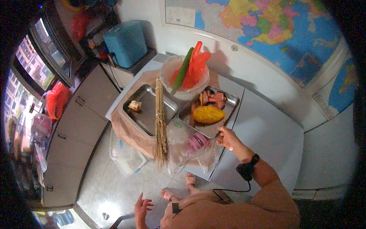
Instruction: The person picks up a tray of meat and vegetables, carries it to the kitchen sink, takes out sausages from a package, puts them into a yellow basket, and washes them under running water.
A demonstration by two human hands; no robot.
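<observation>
My right hand [227, 136] is at the near right corner of a metal tray [233, 101], fingers bent by its rim; whether it grips the rim is hard to tell. In that tray lie a yellow oval fruit or vegetable [208, 114] and several reddish-brown chunks [214, 98]. My left hand [143, 205] hangs low over the floor, fingers apart, holding nothing. A second metal tray [143, 120] holds a pale torn piece of food [135, 105]. A straw whisk broom [161, 123] lies across its right side. Purple banded material [197, 141] sits beside clear plastic near the right hand.
Behind the trays stands a white basket [168, 70] with a red plastic bag [197, 63] and a long green vegetable [183, 71]. A clear lidded plastic box [125, 154] is below the table's left side. A blue case [125, 43] stands at the back left. Cabinets [77, 123] line the left.
</observation>
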